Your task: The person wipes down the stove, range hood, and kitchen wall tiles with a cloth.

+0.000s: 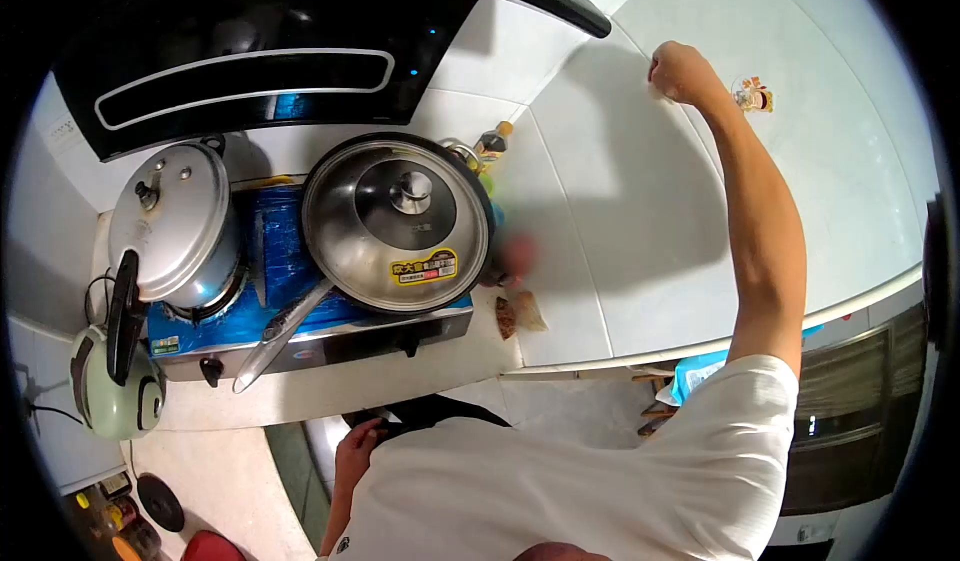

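Observation:
Raised against the pale tiled wall (pixel 640 181), my right hand (pixel 682 73) is closed, its fingers curled in. Anything inside it is too small or hidden to name. A small sticker (pixel 753 95) is on the wall just right of that wrist. My left hand (pixel 356 449) hangs low beside my dark trousers (pixel 440 413), below the counter edge, its fingers loosely bent with nothing visible in them. A lidded pan (pixel 345 211) stands on the blue-covered stove (pixel 275 236), its handle pointing down and left.
A pressure cooker (pixel 170 216) stands on the left burner, near a green kettle (pixel 115 386). The black range hood (pixel 250 51) overhangs the stove. A bottle (pixel 494 139) and small packets (pixel 528 311) lie between pan and wall. Jars (pixel 135 539) are at lower left.

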Demonstrator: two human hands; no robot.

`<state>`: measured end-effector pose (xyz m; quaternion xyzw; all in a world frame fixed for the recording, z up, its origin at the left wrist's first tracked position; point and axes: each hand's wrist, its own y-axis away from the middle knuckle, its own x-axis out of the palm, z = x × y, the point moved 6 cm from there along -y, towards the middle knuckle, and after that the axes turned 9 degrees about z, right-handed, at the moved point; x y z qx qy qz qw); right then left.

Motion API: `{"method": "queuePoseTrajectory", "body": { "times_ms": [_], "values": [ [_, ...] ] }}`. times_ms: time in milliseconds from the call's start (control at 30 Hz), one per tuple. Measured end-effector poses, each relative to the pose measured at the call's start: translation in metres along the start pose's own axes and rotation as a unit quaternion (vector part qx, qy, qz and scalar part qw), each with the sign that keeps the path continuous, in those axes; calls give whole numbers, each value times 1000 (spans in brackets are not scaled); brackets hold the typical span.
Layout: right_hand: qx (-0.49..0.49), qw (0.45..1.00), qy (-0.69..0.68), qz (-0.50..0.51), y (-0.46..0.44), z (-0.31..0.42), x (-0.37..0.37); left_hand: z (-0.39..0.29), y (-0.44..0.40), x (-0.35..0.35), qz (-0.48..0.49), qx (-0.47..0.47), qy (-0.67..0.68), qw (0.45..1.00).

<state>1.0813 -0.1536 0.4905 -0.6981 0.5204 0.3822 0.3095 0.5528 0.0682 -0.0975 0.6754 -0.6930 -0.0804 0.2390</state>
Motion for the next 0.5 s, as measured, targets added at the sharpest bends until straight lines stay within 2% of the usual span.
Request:
{"method": "queuePoseTrajectory", "body": {
  "times_ms": [33,67,100,133,200,233,300,333,367,467,500],
  "values": [
    [-3,1000,-4,-1,2,0,-1,-1,3,-3,4,21,-5,1000],
    [-39,976,-211,43,4,0,4,-1,8,-6,6,41,-11,999],
    [-74,907,-406,86,10,8,6,-1,11,-9,1,39,-13,999],
    [-78,905,-409,86,15,14,9,1,13,-12,-6,18,0,1000],
    [-86,742,-660,79,27,23,17,-6,17,-17,-15,-2,13,1000],
    [-90,740,-662,81,32,29,21,-22,24,-17,-22,-3,-4,1000],
    [-97,617,-777,74,40,41,31,-29,32,-21,-36,-6,-19,999],
    [-106,589,-797,79,43,46,39,-28,35,-23,-35,5,-35,999],
    [-108,585,-799,85,45,53,48,-28,40,-24,-35,15,-52,998],
    [-146,421,-893,54,52,84,67,-24,60,-28,-74,-8,-43,996],
    [-159,414,-894,65,46,97,64,-29,68,-28,-92,-23,-42,995]
  ]
}}
